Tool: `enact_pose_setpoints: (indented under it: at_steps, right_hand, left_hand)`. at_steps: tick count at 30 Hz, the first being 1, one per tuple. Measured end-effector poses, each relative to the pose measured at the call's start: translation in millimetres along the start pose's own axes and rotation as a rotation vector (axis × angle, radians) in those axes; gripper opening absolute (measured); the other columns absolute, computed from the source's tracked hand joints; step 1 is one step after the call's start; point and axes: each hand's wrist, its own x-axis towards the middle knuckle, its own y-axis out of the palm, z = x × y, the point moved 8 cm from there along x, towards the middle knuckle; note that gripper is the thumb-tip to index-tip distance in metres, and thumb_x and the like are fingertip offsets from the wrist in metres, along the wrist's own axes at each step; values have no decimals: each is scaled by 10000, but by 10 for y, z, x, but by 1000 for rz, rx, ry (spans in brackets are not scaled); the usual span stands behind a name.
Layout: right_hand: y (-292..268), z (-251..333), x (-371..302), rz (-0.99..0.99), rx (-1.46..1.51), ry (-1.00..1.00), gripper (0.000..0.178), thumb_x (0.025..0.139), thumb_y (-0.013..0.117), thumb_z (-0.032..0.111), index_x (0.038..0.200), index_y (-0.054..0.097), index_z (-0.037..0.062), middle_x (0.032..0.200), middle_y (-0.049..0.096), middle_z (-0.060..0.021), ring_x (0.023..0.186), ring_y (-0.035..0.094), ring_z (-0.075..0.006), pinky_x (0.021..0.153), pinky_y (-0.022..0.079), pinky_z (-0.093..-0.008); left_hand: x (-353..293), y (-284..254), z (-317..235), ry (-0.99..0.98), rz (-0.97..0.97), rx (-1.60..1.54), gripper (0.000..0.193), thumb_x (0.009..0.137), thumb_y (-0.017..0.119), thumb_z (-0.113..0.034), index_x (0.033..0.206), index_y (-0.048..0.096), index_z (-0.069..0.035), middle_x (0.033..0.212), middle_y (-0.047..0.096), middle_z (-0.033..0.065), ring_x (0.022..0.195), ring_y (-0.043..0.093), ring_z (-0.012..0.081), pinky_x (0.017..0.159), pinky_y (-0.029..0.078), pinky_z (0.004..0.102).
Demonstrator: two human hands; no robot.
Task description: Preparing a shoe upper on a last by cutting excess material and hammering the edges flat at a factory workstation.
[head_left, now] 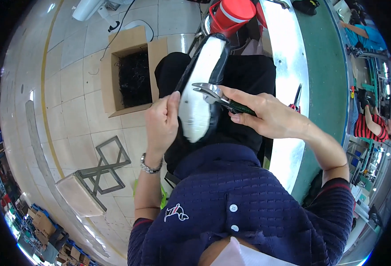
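The shoe (pixel 200 88) is black with a white sole, held sole-up and lengthwise over the lap, toe end toward the person, heel end pointing away. Its sole is smooth and glossy. The pliers (pixel 217 98) have shiny metal jaws and a dark green handle; they lie across the shoe's right edge, jaws resting on the white sole near its middle.

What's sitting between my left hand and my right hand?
In the head view, the white shoe sole lies between the left hand and the right hand, which holds pliers.
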Motion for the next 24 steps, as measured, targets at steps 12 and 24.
enact_pose_setpoints:
  at_steps: [12,24]
  right_hand:
    - [16,255,100,164,-528,-122,604,898,572,81,1455,339,74,687,636,-222,606,652,-342,609,542,-422]
    - [116,-161,-77,-170,-185,-265,685,883,634,117,1475,335,288,679,576,-101,478,542,-240,472,487,-356]
  left_hand:
    - [-229,296,-491,349,21,471,294,930,585,-147,1072,613,109,892,665,175,711,660,250,579,534,292]
    - [146,1043,56,-634,536,-1512,716,958,579,-302,1536,167,-205,1499,364,43,1307,439,189,1071,374,342]
